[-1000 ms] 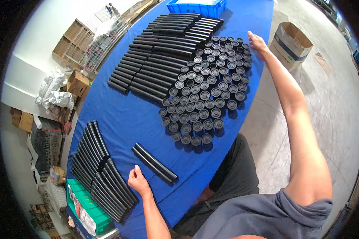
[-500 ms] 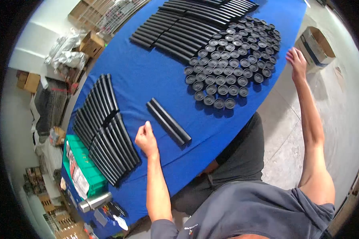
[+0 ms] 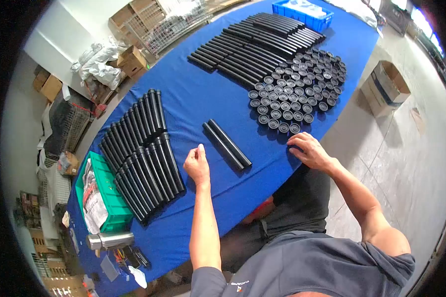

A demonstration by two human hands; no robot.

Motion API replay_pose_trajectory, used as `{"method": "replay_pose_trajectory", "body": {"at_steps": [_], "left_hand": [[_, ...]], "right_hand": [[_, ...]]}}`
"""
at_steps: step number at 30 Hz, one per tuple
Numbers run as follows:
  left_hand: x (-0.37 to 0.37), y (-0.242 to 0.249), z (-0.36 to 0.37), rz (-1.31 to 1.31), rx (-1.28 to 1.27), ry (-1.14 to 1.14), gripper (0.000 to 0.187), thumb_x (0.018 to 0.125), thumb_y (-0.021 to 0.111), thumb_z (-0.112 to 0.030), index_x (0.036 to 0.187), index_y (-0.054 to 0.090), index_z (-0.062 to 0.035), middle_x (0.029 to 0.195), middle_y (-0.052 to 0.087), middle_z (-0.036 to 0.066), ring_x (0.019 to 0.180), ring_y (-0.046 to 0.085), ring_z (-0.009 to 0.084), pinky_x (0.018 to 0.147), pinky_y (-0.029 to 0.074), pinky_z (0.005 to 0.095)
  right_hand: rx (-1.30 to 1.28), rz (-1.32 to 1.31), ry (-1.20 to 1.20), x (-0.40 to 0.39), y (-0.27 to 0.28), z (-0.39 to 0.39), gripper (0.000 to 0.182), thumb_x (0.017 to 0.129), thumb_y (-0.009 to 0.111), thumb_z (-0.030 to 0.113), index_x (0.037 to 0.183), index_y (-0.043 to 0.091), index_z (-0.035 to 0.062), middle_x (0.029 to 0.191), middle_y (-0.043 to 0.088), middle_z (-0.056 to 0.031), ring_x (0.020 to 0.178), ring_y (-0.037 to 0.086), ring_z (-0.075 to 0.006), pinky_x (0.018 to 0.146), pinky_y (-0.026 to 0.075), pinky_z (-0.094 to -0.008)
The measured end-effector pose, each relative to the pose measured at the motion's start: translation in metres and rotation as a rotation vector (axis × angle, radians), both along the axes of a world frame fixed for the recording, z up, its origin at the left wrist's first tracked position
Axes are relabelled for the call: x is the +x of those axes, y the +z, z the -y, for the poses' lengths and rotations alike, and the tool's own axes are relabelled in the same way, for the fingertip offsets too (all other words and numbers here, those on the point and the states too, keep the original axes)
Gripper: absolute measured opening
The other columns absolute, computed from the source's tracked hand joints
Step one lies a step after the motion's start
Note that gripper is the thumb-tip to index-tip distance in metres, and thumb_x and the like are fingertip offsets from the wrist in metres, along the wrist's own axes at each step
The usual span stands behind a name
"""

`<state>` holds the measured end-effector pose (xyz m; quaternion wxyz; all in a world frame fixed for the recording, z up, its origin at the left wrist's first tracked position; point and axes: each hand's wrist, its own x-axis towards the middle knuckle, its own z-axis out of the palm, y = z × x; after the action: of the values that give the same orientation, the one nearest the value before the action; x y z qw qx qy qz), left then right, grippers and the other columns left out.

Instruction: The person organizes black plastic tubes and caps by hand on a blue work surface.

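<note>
My left hand (image 3: 197, 166) is closed above the blue cloth, its thumb against curled fingers; whatever it may hold is hidden. Just right of it, two black tubes (image 3: 227, 144) lie side by side. My right hand (image 3: 309, 150) is at the table's near edge, fingers curved but apart, close to the nearest of many round black caps (image 3: 287, 105) with ringed faces. I see nothing in it. Left of my left hand, two rows of black tubes with wider ends (image 3: 146, 171) lie fanned out. More black tubes (image 3: 248, 47) lie in rows behind the caps.
A green crate (image 3: 115, 218) with pale bags stands at the left edge, beside a metal cylinder (image 3: 111, 241) and small tools (image 3: 120, 257). At the far end sits a blue bin (image 3: 302, 16). An open cardboard box (image 3: 385, 91) stands on the floor to the right.
My right hand has come in from beyond the right table edge to beside the nearest caps. My left hand stays closed near the two tubes. The view has shifted, showing the blue bin.
</note>
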<state>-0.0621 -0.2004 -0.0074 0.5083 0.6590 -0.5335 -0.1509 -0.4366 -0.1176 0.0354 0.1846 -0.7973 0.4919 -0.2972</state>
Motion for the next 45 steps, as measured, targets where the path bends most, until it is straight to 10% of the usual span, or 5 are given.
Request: {"method": "replay_pose_trajectory", "body": {"at_steps": [15, 20, 26, 37, 45], "left_hand": [[0.005, 0.000, -0.002, -0.049, -0.046, -0.021, 0.035, 0.091, 0.068, -0.034, 0.079, 0.069, -0.0006, 0.068, 0.066, 0.016, 0.062, 0.066, 0.0311, 0.061, 0.049, 0.0397], [0.007, -0.005, 0.000, -0.053, -0.010, -0.006, 0.035, 0.090, 0.070, -0.034, 0.079, 0.070, -0.0003, 0.069, 0.068, 0.015, 0.063, 0.068, 0.0290, 0.062, 0.050, 0.0395], [0.004, 0.001, -0.001, -0.015, -0.040, 0.005, 0.038, 0.092, 0.069, -0.033, 0.075, 0.068, 0.0013, 0.061, 0.063, 0.010, 0.057, 0.060, 0.0168, 0.059, 0.047, 0.0352], [0.003, 0.000, 0.002, 0.045, -0.035, -0.031, 0.030, 0.091, 0.071, -0.026, 0.079, 0.069, 0.0010, 0.061, 0.063, 0.011, 0.055, 0.060, 0.0168, 0.057, 0.047, 0.0347], [-0.008, 0.010, 0.008, 0.095, -0.135, -0.153, 0.042, 0.090, 0.071, -0.024, 0.125, 0.063, -0.0036, 0.124, 0.062, 0.017, 0.110, 0.062, 0.0284, 0.082, 0.053, 0.0366]], "right_hand": [[-0.025, 0.085, -0.142, 0.030, -0.006, -0.022, 0.013, 0.089, 0.068, 0.012, 0.098, 0.067, 0.0014, 0.102, 0.067, -0.0139, 0.099, 0.063, -0.0328, 0.086, 0.050, -0.0407], [0.001, 0.093, -0.026, 0.066, 0.008, -0.020, 0.018, 0.089, 0.069, 0.012, 0.102, 0.066, -0.0006, 0.103, 0.067, -0.0157, 0.100, 0.063, -0.0345, 0.087, 0.051, -0.0414], [0.072, 0.033, 0.142, 0.112, 0.017, -0.005, 0.084, 0.083, 0.078, 0.030, 0.150, 0.036, 0.0037, 0.147, 0.041, -0.0265, 0.134, 0.045, -0.0416, 0.111, 0.039, -0.0443], [-0.088, -0.100, 0.346, 0.131, -0.010, 0.022, 0.063, 0.084, 0.072, 0.012, 0.143, 0.050, 0.0147, 0.150, 0.034, -0.0316, 0.139, 0.038, -0.0445, 0.113, 0.038, -0.0473], [-0.092, -0.115, 0.379, 0.133, -0.011, 0.032, 0.047, 0.086, 0.066, 0.014, 0.132, 0.058, 0.0111, 0.145, 0.042, -0.0278, 0.133, 0.045, -0.0425, 0.107, 0.045, -0.0460]]}}
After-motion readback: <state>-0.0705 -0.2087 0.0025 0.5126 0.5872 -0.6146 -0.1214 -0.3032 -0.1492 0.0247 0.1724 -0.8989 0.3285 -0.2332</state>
